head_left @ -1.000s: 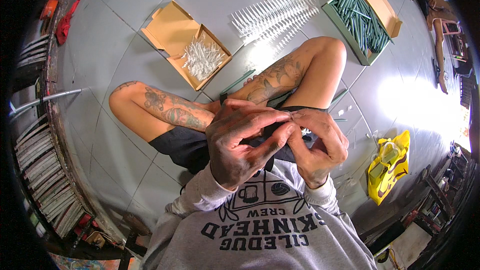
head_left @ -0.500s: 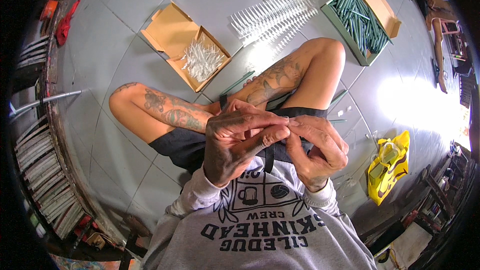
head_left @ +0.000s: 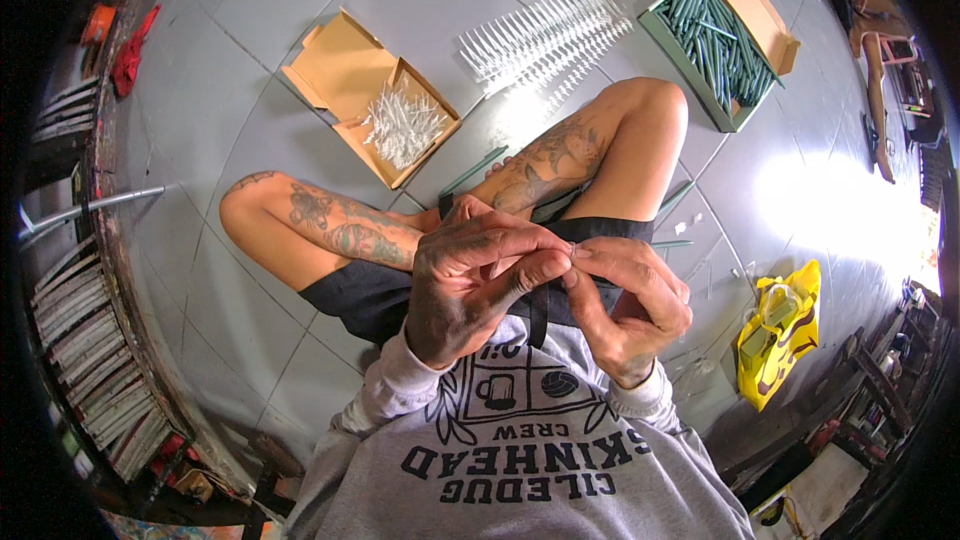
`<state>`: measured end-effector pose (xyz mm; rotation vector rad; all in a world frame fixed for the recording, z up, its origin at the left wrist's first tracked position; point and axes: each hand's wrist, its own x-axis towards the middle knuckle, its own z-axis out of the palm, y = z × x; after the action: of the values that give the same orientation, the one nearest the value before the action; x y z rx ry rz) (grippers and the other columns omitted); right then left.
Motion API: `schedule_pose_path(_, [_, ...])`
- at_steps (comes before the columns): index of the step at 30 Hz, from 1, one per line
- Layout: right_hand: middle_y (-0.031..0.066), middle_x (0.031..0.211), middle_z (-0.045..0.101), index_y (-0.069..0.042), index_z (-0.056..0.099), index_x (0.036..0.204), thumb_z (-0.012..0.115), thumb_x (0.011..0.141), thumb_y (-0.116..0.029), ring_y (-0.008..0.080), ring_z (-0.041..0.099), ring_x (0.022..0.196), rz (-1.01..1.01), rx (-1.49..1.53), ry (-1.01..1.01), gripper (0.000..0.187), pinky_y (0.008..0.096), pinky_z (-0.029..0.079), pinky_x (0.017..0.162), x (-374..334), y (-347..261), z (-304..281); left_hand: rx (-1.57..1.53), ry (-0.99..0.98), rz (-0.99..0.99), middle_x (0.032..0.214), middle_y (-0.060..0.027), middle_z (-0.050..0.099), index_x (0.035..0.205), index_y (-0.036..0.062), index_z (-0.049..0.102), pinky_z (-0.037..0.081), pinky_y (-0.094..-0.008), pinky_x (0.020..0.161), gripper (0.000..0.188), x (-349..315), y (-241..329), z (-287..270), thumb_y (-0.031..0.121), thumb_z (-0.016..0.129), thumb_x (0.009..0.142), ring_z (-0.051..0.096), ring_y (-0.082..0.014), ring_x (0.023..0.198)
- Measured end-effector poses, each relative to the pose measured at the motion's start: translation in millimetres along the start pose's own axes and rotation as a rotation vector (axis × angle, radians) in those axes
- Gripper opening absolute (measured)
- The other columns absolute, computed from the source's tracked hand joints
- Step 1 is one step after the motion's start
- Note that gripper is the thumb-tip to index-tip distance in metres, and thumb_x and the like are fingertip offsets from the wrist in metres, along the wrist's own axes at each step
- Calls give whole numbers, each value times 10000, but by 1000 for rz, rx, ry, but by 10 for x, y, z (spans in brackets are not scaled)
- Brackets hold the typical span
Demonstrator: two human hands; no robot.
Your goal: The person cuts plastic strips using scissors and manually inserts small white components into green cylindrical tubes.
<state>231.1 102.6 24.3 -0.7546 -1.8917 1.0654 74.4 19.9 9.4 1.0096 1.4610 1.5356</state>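
Observation:
My left hand [head_left: 465, 285] and my right hand [head_left: 637, 298] meet in front of my lap, fingertips pinched together. Whatever lies between the fingertips is too small and covered to make out. Beyond my left shin an open cardboard box [head_left: 345, 60] holds a heap of thin white plastic pieces [head_left: 405, 128]. At the far middle, spiky clear-white plastic pieces [head_left: 545, 35] lie in neat rows on the floor. A green box [head_left: 735, 122] at the far right is filled with slim dark-green pointed sticks [head_left: 712, 40].
My crossed legs [head_left: 350, 220] lie between my hands and the boxes. Loose green sticks [head_left: 475, 170] rest on the tiled floor [head_left: 270, 310] near my legs. To the right is a yellow bag [head_left: 778, 340]. A slatted wooden rack [head_left: 90, 340] runs along the left.
Both hands have shifted very slightly, with the right fingertips a little lower and closer to the left ones. The boxes and plastic pieces stay as they were.

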Motion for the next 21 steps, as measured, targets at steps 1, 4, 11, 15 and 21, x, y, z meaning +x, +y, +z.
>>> schedule_pose_path(1, [156, 868, 741, 54, 717, 898, 781, 722, 117, 237, 736, 777, 31, 17, -6, 197, 304, 576, 695, -5, -10, -1, 40, -16, 20, 919, -22, 734, 961, 60, 789, 463, -243, 757, 181, 0, -13, -26, 184, 849, 843, 570, -110, 874])
schedule_pose_path(4, [162, 873, 742, 54, 723, 918, 776, 741, 106, 237, 738, 791, 78, 86, -14, 192, 308, 577, 716, -20, -22, 8, -85, 21, 9, 915, -34, 754, 977, 41, 792, 447, -244, 736, 178, -28, 5, 0, 138, 849, 839, 547, -92, 818])
schedule_pose_path(11, [170, 912, 746, 39, 736, 942, 782, 753, 81, 246, 743, 820, 45, 104, 0, 199, 316, 582, 743, -79, 41, 6, 11, 28, 88, 877, -17, 742, 971, 46, 797, 380, -233, 666, 202, 1, 12, -2, 124, 879, 803, 485, -71, 715])
schedule_pose_path(15, [167, 874, 751, 47, 749, 911, 772, 737, 75, 244, 749, 795, 3, 126, -3, 177, 310, 592, 708, -102, 78, 11, 71, 33, -8, 857, -24, 740, 923, 43, 790, 385, -278, 646, 165, -48, 48, -30, 127, 869, 805, 487, -103, 703])
schedule_pose_path(21, [161, 876, 745, 44, 756, 927, 764, 711, 101, 227, 748, 775, -16, 205, 67, 223, 295, 591, 684, -140, 112, -11, 91, -22, 2, 864, -45, 743, 891, 23, 779, 389, -271, 660, 285, -36, 57, -24, 249, 902, 769, 507, -130, 735])
